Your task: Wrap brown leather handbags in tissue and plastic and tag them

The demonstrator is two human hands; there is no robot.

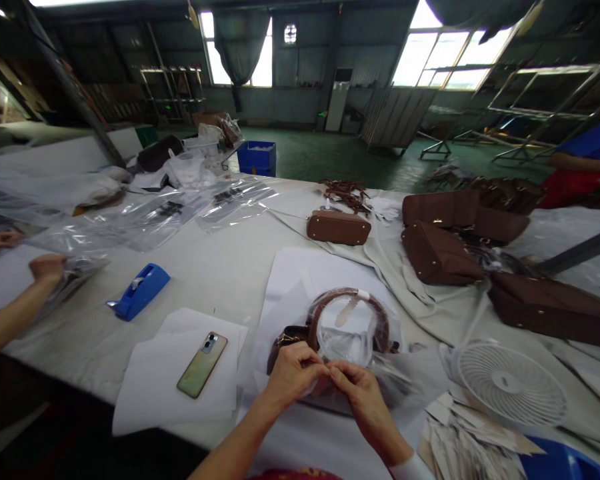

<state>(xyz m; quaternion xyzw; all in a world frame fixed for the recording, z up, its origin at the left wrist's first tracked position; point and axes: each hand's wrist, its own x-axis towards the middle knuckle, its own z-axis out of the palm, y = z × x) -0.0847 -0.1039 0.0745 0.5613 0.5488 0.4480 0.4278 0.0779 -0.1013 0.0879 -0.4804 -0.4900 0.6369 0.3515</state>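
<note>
A brown handbag with a curved handle point(321, 308) lies in clear plastic on white paper in front of me. White wrap shows at the top of the handle. Both my hands meet at the near side of the bag, fingertips pinched together. My left hand point(294, 375) is closed, and so is my right hand point(359, 389); what they pinch is too small to make out. The bag's lower part is partly hidden behind them.
A phone point(203, 365) rests on paper sheets at left, near a blue tape dispenser point(143, 291). Another person's hands point(47, 267) are at far left. Brown bags point(440, 253), a white fan point(511, 383) and paper tags point(465, 440) lie at right.
</note>
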